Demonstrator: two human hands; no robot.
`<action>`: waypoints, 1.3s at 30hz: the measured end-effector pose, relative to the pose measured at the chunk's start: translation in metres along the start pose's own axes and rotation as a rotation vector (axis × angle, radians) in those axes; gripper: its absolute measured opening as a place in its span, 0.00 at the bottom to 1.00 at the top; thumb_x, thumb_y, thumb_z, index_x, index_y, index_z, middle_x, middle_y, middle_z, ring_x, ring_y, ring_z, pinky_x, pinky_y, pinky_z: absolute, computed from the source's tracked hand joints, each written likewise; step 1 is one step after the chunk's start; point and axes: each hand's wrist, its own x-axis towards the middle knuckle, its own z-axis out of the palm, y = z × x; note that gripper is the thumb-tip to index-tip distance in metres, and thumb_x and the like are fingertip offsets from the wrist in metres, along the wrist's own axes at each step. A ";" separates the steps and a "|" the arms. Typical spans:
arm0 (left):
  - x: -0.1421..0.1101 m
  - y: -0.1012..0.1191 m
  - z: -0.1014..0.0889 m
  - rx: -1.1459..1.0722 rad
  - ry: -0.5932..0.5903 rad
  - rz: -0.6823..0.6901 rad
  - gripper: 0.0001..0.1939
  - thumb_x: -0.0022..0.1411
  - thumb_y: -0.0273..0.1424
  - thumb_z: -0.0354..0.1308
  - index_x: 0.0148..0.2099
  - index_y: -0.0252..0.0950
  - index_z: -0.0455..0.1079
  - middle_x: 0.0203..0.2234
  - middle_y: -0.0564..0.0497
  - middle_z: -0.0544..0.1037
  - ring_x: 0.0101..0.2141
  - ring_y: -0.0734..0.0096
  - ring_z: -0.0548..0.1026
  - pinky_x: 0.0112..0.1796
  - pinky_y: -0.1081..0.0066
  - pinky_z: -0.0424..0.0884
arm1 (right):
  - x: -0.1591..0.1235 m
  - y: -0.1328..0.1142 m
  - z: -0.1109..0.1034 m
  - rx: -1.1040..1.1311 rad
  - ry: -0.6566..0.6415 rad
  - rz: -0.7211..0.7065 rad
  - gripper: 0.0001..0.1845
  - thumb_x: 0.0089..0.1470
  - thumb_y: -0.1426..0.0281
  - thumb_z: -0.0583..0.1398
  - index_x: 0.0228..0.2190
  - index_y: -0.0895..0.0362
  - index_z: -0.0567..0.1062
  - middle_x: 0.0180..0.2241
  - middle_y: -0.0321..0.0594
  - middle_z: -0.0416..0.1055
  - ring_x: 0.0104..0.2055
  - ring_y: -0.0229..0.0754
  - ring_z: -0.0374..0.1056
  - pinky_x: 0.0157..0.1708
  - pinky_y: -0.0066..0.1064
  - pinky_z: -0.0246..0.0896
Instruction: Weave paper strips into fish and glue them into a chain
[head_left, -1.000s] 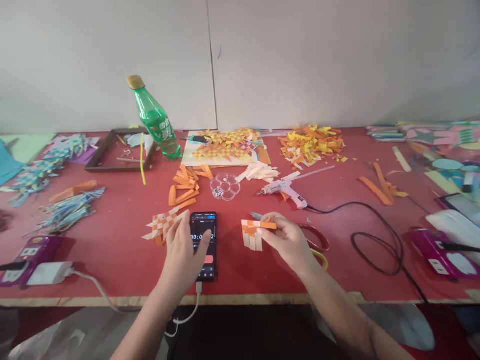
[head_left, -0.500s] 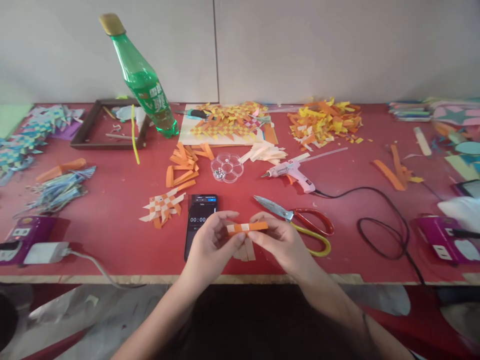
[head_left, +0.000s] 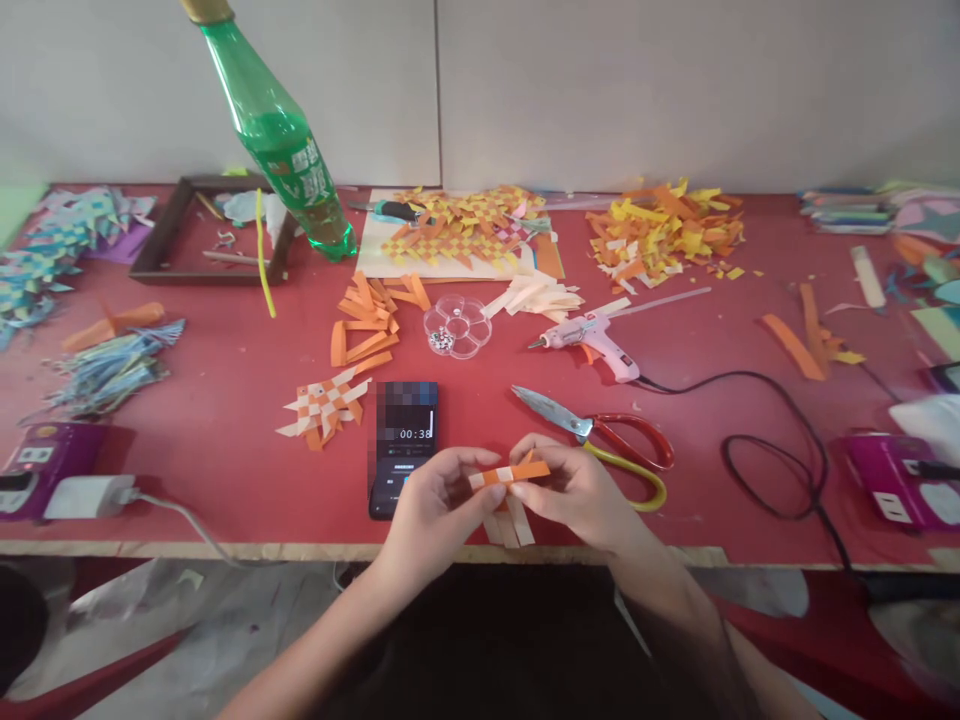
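Between my two hands is a small woven piece of orange and cream paper strips (head_left: 505, 475), with cream ends hanging below it. My left hand (head_left: 446, 500) pinches its left part between thumb and fingers. On the right part, my right hand (head_left: 574, 492) grips the weave near an orange strip end. Left of my hands lies a phone (head_left: 390, 480) with a timer on its screen. Scissors (head_left: 592, 430) with one red and one yellow handle rest just beyond my right hand. A finished-looking woven paper fish (head_left: 322, 410) lies left of the phone.
A pink glue gun (head_left: 592, 340) with its black cord lies behind the scissors. Around it are a clear flower-shaped bead tray (head_left: 457, 327), orange strips (head_left: 367, 320), cream strips (head_left: 534, 295) and a yellow-orange paper pile (head_left: 667, 235). A green bottle (head_left: 289, 160) stands at the back left.
Both hands have shifted slightly right and nearer with the woven piece, which is now tilted. More of the hanging cream ends shows. The camera view has moved a little.
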 end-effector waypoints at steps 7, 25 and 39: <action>-0.001 -0.008 0.007 0.022 -0.016 -0.003 0.12 0.58 0.33 0.65 0.43 0.34 0.72 0.36 0.45 0.83 0.36 0.65 0.81 0.36 0.69 0.77 | -0.002 0.001 -0.002 0.020 -0.034 -0.032 0.09 0.48 0.67 0.63 0.22 0.57 0.69 0.30 0.36 0.64 0.28 0.35 0.59 0.27 0.28 0.56; -0.026 -0.012 -0.103 1.168 0.134 0.982 0.19 0.50 0.20 0.60 0.44 0.43 0.67 0.33 0.53 0.84 0.46 0.54 0.79 0.60 0.44 0.58 | 0.005 0.039 0.003 0.175 0.212 -0.026 0.07 0.51 0.65 0.63 0.29 0.55 0.72 0.35 0.37 0.65 0.32 0.38 0.62 0.31 0.30 0.62; -0.030 -0.002 -0.061 0.764 0.088 0.734 0.18 0.57 0.21 0.57 0.48 0.42 0.62 0.44 0.45 0.79 0.50 0.57 0.74 0.49 0.55 0.72 | 0.003 0.016 0.009 0.002 0.124 -0.155 0.05 0.53 0.70 0.60 0.26 0.55 0.70 0.30 0.36 0.64 0.30 0.37 0.61 0.29 0.29 0.59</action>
